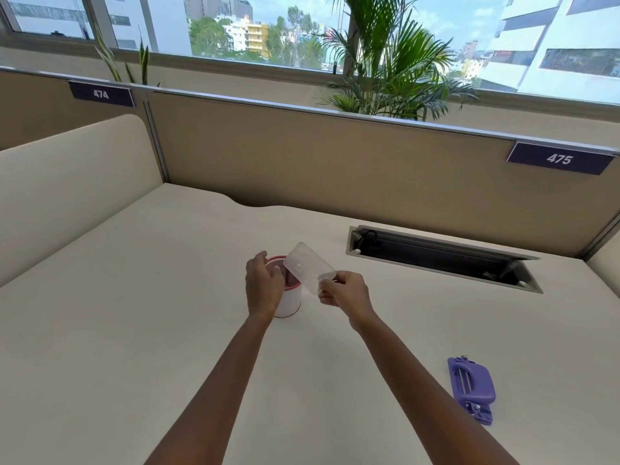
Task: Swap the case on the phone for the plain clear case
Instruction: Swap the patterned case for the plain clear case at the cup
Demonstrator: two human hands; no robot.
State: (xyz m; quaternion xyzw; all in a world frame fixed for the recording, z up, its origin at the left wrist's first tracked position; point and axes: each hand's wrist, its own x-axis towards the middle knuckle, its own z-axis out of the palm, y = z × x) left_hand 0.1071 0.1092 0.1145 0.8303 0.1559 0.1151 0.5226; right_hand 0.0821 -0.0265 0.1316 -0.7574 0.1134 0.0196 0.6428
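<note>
My right hand (345, 292) pinches the near end of a plain clear phone case (307, 266) and holds it tilted in the air above a white cup with a red rim (290, 302) in the middle of the desk. My left hand (263, 285) rests against the left side of that cup, fingers curled on its rim. A purple phone case with a card slot and ring (471, 389) lies flat on the desk at the near right, apart from both hands. I cannot tell whether a phone sits inside it.
The beige desk (134, 330) is bounded by tan partition walls at the back and left. An open cable tray (443, 258) is set into the desk at the back right. A potted palm (392, 62) stands behind the partition by the windows.
</note>
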